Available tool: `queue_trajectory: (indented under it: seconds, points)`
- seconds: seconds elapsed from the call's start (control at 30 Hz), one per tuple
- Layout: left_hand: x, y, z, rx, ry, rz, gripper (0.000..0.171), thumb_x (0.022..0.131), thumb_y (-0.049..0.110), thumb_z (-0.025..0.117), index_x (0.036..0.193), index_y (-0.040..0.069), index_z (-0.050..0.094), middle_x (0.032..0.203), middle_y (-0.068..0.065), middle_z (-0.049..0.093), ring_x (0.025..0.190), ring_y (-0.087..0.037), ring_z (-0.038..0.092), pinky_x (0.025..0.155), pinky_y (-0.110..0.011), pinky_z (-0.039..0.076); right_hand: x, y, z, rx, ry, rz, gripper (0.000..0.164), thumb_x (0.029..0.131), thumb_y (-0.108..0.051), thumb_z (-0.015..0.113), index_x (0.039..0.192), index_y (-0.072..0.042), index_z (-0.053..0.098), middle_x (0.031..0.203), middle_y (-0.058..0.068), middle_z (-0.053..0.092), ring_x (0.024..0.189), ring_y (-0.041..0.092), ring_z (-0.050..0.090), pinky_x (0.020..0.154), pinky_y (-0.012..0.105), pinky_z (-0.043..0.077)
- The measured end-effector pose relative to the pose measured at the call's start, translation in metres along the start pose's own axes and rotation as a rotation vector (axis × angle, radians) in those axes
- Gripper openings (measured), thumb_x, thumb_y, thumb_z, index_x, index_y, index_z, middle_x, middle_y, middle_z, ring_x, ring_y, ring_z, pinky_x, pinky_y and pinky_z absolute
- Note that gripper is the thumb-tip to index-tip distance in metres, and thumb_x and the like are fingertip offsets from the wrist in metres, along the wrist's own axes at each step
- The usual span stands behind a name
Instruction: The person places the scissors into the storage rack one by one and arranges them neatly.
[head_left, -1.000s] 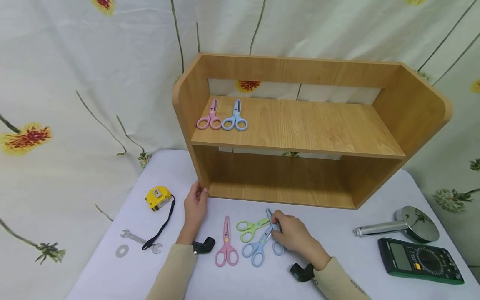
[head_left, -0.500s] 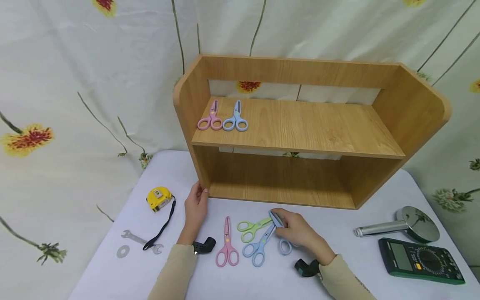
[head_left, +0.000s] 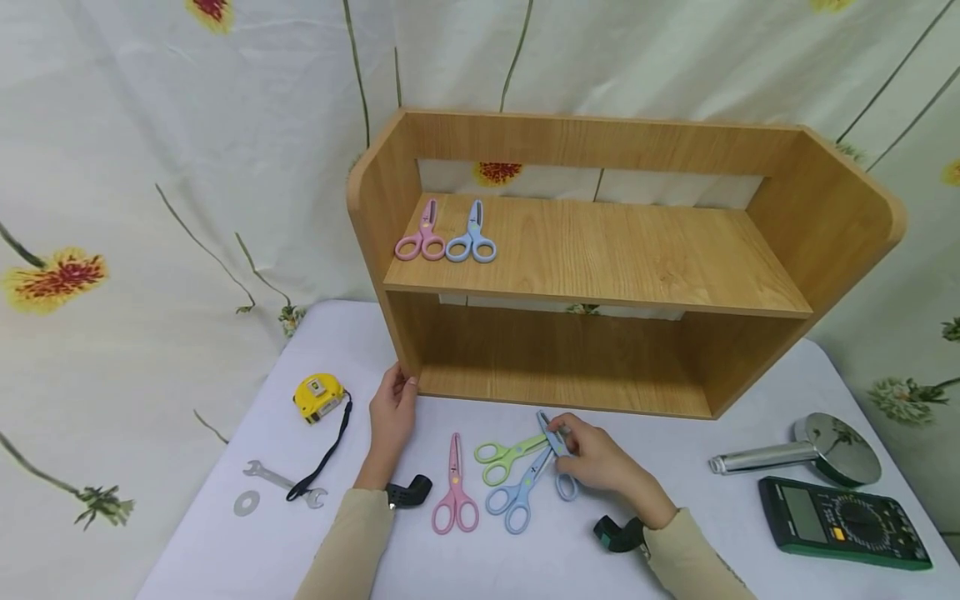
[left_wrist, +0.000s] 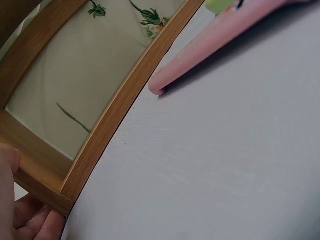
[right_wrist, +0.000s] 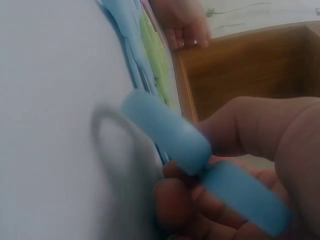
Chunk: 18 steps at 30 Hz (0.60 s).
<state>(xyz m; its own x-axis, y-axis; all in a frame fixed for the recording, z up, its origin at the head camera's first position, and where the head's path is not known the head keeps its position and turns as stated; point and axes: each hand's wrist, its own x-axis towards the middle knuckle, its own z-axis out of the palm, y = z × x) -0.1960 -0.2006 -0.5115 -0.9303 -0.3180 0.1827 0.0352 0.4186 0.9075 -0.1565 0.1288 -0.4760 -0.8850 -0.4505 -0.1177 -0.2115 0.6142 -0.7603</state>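
— what does the view show, largest first?

— the white table [head_left: 510,567]; on it stands my wooden shelf [head_left: 615,250]. at right lies a multimeter [head_left: 843,522].

— and the hands?

— my left hand [head_left: 392,417] clasps the shelf's lower left corner, unshifted from half a second ago. my right hand [head_left: 596,457] pinches the held blue scissors [right_wrist: 182,147] between thumb and fingers, before the shelf.

— what has just changed?

— their tip now reaches slightly nearer the shelf. the right wrist view shows the handle raised, its shadow apart on the table; i judge the pair to be in my grip and coming away from its neighbours. whether the blades touch these, i cannot tell.

— the other scissors?

— on the table, the flat blue scissors [head_left: 523,486], green scissors [head_left: 512,454] and pink scissors [head_left: 454,487]; on the upper board, the shelved pink pair [head_left: 424,232] beside the shelved blue pair [head_left: 473,233].

— smallest?

— a washer [head_left: 246,502], far left, untouched.
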Motion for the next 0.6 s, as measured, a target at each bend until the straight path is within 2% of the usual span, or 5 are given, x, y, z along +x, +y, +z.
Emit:
queue_trajectory:
  seconds: [0.27,0.6]
  points:
    - [-0.0012,0.0002,-0.0001,-0.003,-0.004,-0.005,0.042,0.106,0.017,0.051,0.147,0.007,0.05,0.138,-0.02,0.062,0.124,-0.032,0.063,0.106,-0.047,0.054,0.0,0.0018,0.0017,-0.011,-0.002,-0.019,0.035,0.084,-0.004,0.068,0.118,-0.007,0.063,0.078,-0.002,0.05,0.069,0.011,0.044,0.058,0.02,0.034]
    - [-0.0004,0.0016,-0.0008,0.006,-0.009,-0.02,0.044,0.106,0.018,0.051,0.148,0.007,0.049,0.14,-0.02,0.061,0.125,-0.032,0.063,0.106,-0.047,0.054,-0.0011,0.0025,0.0022,-0.004,0.001,-0.043,0.031,0.085,-0.005,0.068,0.116,-0.006,0.064,0.077,-0.002,0.048,0.067,0.01,0.041,0.057,0.02,0.032]
